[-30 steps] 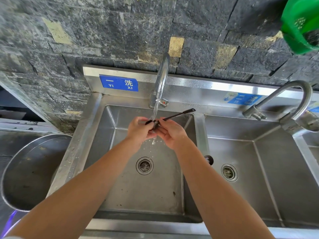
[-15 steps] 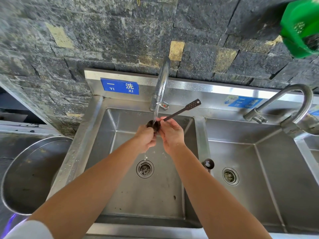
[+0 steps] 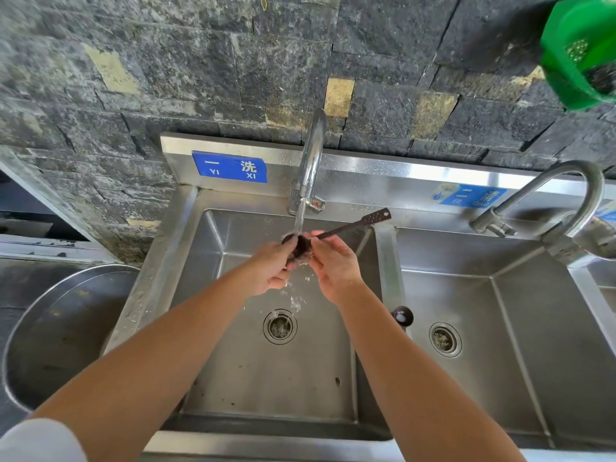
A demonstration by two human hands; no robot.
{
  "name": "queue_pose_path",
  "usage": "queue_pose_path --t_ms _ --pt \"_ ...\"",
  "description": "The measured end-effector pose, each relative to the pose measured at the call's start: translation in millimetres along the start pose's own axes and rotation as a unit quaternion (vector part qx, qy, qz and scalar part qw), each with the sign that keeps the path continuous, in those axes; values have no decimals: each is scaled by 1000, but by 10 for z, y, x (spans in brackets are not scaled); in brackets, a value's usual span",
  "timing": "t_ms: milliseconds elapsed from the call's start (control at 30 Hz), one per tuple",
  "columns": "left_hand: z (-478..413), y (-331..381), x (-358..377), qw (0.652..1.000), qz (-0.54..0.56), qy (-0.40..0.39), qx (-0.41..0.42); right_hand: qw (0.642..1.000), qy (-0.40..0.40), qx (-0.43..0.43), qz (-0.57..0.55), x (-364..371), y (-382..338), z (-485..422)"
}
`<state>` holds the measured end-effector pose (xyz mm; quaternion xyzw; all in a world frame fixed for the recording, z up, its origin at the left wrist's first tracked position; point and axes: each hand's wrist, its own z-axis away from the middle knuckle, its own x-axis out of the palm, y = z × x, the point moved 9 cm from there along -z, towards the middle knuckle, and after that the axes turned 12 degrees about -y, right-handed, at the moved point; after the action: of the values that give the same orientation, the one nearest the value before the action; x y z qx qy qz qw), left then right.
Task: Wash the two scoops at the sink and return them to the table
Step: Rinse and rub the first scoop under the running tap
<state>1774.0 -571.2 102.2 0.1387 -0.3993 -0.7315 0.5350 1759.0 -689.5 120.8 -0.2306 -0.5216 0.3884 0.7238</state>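
The blue label [image 3: 230, 166] on the steel backsplash, up and to the left of the fingers, reads "一 洗" over "YI XI". A second blue label [image 3: 471, 195], well off to the right of the fingers, shows "二 清". The small line under it is too worn to read.

The left hand [image 3: 275, 266] curls its fingers [image 3: 289, 253] round the bowl of the scoop [image 3: 353, 225]. The right hand [image 3: 336, 268] pinches the handle with its fingers [image 3: 320, 241] just where it meets the bowl. Both hands are over the left basin of the sink [image 3: 213, 261]. The bowl is mostly hidden between the two sets of fingers. Only a dark rim shows directly under the water stream [image 3: 300, 218] from the faucet [image 3: 311, 161], which stands just above the fingers. The perforated handle end sticks out up and to the right of the right fingers.

The second scoop [image 3: 402, 316] sits on the divider between the basins, below and to the right of the right fingers. Only its round dark bowl shows, and the right forearm covers the rest.

A green colander [image 3: 583, 51], far up and to the right, is cut off by the frame edge. So is the round steel basin [image 3: 66, 335], low to the left of the left fingers.
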Motion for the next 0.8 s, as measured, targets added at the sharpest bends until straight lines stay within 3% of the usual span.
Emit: queue_pose_path --t_ms 67,200,367,467,533,733,800 --pt "-7 12 56 999 -18 26 37 1000 11 -5 13 1 -9 -21" --pt "39 -53 120 999 31 6 35 997 38 30 61 -68 114 -25" --pt "109 -99 11 989 -116 80 46 992 33 113 54 71 606 13" --pt "153 -259 -106 983 -151 99 19 955 67 108 267 -16 596 -59" --pt "193 -352 -198 981 -150 120 -1 930 78 119 340 -105 556 -81" --pt "174 -354 -267 975 -160 155 -23 984 2 134 116 -34 733 -120" --pt "202 -295 -309 972 -157 177 -16 988 14 148 36 15 700 -82"
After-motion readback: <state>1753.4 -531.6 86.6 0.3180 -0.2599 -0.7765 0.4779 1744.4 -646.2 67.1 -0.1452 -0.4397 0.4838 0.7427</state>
